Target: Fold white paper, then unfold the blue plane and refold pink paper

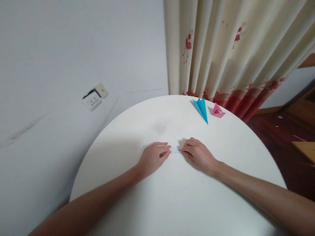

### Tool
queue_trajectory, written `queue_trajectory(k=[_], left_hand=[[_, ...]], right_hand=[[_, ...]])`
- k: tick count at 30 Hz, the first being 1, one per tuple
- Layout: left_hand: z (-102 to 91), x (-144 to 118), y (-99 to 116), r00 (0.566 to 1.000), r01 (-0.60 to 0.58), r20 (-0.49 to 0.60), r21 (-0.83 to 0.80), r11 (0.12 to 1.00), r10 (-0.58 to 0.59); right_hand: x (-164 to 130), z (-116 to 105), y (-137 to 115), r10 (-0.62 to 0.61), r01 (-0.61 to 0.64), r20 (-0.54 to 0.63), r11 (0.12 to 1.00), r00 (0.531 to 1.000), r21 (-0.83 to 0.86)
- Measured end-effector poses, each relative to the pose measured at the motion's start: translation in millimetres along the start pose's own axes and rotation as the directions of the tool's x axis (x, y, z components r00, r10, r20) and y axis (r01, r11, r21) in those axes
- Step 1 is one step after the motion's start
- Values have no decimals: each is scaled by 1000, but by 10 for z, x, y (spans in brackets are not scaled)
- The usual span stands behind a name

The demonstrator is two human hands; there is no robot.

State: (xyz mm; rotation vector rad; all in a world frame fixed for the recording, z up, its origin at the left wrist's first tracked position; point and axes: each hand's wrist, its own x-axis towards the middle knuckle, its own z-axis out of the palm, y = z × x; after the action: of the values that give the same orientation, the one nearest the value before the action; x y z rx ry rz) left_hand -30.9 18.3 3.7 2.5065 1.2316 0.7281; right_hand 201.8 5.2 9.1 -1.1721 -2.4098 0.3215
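A small piece of white folded paper (175,149) spans the gap between my two hands, low over the round white table. My left hand (154,155) pinches its left end between thumb and fingers. At the right end, my right hand (197,151) grips it with the fingertips, the other fingers curled in. Much of the paper's ends is hidden under the fingers. Beyond my right hand lie a blue paper plane (202,109), its point toward me, and a pink folded paper boat-like shape (217,111).
The round white table (157,203) meets a pale wall (61,49) with a socket (92,100) on the left. A cream curtain (221,42) with red flowers hangs behind the far edge. Dark wooden floor (273,141) and a light wooden edge (306,149) show at right.
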Motion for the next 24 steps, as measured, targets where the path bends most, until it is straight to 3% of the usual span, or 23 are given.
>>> queue_trajectory(k=[8, 15, 24], left_hand=[[59, 27, -25, 993, 94, -57, -81, 992, -99], [80, 61, -46, 984, 139, -84, -189, 972, -157], [45, 77, -49, 983, 152, -71, -211, 966, -170]], right_hand=[[9, 68, 40, 124, -120, -55, 990, 991, 72], [29, 101, 76, 288, -277, -69, 951, 955, 139], [15, 82, 62, 364, -344, -83, 919, 928, 194]])
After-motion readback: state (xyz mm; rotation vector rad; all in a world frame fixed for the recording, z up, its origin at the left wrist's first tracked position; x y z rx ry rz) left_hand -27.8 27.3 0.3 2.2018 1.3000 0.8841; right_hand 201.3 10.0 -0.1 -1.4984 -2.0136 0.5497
